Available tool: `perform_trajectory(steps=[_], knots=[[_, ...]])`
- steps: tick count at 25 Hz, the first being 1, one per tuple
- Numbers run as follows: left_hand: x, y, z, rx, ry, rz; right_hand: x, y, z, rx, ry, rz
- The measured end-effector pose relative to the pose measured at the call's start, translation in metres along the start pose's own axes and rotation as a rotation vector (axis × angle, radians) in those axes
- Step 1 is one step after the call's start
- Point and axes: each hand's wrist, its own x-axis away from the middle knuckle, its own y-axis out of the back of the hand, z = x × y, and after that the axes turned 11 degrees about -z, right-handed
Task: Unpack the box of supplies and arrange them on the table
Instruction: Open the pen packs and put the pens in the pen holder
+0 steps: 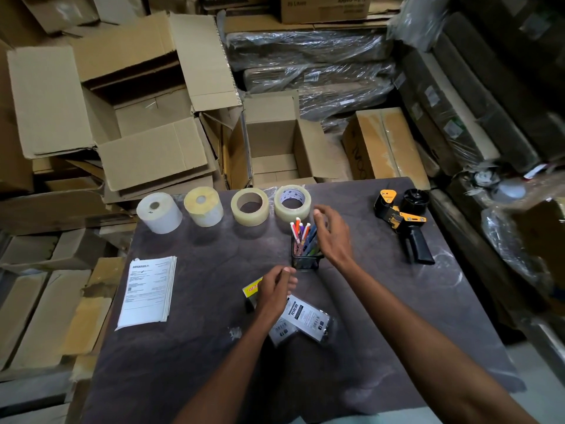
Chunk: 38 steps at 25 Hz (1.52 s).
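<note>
On the dark table a row of supplies stands along the far edge: a white label roll, a yellowish roll and two clear tape rolls. A black mesh cup of pens stands mid-table. My right hand hovers beside the cup, fingers apart, holding nothing. My left hand rests over a yellow-labelled packet, next to grey "TOTEM" packets; whether it grips the packet is unclear. A stack of invoices lies at the left.
A black and yellow tape dispenser lies at the table's far right. Beyond the table stand an open empty carton, a larger open carton, and plastic-wrapped bundles. Flat cartons pile up on the left.
</note>
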Motion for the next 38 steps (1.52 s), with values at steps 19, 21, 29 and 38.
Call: perform_trajectory(steps=[19, 21, 29, 38], knots=[[-0.056, -0.029, -0.075, -0.127, -0.214, 0.122, 0.007, -0.001, -0.028, -0.010, -0.191, 0.251], [-0.062, -0.024, -0.069, -0.199, -0.211, 0.116, 0.000, 0.008, -0.018, -0.035, -0.225, 0.223], [-0.073, -0.011, -0.057, -0.408, -0.245, 0.371, 0.025, 0.020, -0.031, -0.214, -0.308, 0.231], [-0.080, -0.031, -0.066, -0.442, -0.217, 0.092, 0.030, 0.016, -0.021, -0.072, -0.282, 0.285]])
